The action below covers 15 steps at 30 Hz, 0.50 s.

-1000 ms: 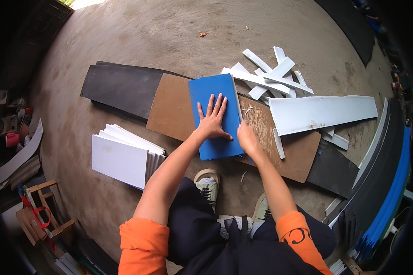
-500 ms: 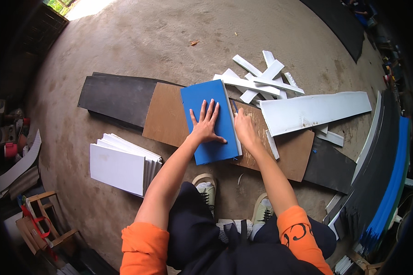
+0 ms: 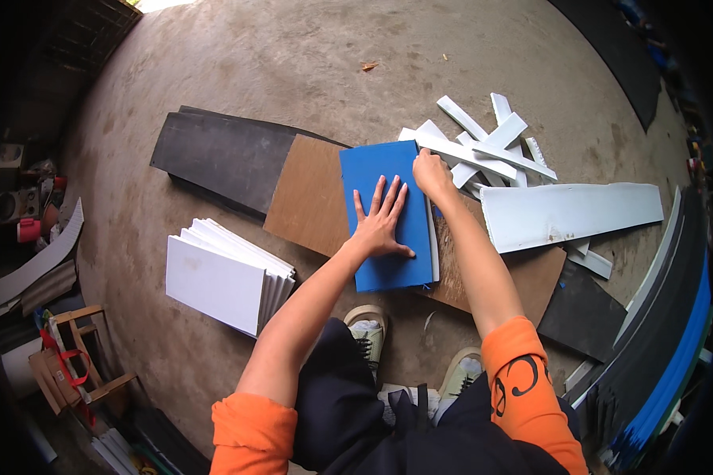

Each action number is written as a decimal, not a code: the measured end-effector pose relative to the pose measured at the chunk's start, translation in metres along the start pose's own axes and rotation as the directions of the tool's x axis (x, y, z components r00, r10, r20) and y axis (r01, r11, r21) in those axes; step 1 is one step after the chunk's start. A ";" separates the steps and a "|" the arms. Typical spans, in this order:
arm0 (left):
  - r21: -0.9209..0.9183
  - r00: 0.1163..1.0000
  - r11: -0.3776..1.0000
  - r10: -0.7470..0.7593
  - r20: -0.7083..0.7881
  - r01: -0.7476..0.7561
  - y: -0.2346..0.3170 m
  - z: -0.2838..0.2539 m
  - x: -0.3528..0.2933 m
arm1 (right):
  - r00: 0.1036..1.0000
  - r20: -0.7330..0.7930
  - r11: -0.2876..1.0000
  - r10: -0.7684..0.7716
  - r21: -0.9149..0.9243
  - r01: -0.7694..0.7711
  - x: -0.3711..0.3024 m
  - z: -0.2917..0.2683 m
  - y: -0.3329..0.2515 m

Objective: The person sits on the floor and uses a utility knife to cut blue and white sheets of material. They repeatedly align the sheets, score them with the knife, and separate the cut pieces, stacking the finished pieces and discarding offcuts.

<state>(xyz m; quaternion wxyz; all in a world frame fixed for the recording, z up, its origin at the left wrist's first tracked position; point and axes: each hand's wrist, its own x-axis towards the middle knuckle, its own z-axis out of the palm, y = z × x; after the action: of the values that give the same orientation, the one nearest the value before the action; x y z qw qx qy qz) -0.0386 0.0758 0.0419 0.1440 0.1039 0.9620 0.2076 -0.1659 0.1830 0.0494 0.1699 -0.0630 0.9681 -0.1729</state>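
Observation:
My left hand [image 3: 383,226] lies flat on a blue foam sheet [image 3: 372,273], fingers spread, pressing it down. Under the sheet's right side a strip of a white sheet [image 3: 433,245] shows. My right hand [image 3: 433,172] is closed in a fist at the blue sheet's far right corner. The slim blue tool in it is almost wholly hidden by the fingers now; half a second ago it stuck out above them. Both sheets rest across a brown board [image 3: 301,194] with a scored, worn surface right of the blue sheet.
White offcut strips [image 3: 483,150] lie heaped beyond the board, with a long white piece [image 3: 570,212] at its right. Dark slabs [image 3: 222,154] lie under the board. A stack of white sheets [image 3: 218,277] stands left; black and blue sheets [image 3: 673,340] line the right side.
My right hand has moved away from me along the blue sheet's right edge to its far corner. The left hand stays spread on the sheet. The whole view has shifted slightly.

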 end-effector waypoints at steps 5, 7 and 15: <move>0.021 1.000 1.000 -0.023 0.007 0.023 -0.002 0.000 -0.001 | 0.983 0.166 0.994 0.082 0.056 -0.092 -0.111 0.017 0.027; 0.030 0.999 0.999 -0.031 0.010 0.031 -0.001 -0.003 -0.004 | 0.974 0.209 0.990 0.090 0.091 -0.111 -0.174 0.019 0.042; 0.047 0.999 0.998 -0.032 -0.003 0.032 -0.001 0.003 0.005 | 0.947 0.292 0.991 0.132 -0.020 -0.132 -0.270 0.018 0.064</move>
<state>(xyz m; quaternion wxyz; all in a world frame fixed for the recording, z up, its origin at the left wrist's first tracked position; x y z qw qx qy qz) -0.0426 0.0777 0.0379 0.1440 0.0914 0.9682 0.1828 0.0884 0.2857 0.0932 0.3227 -0.0230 0.9343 -0.1498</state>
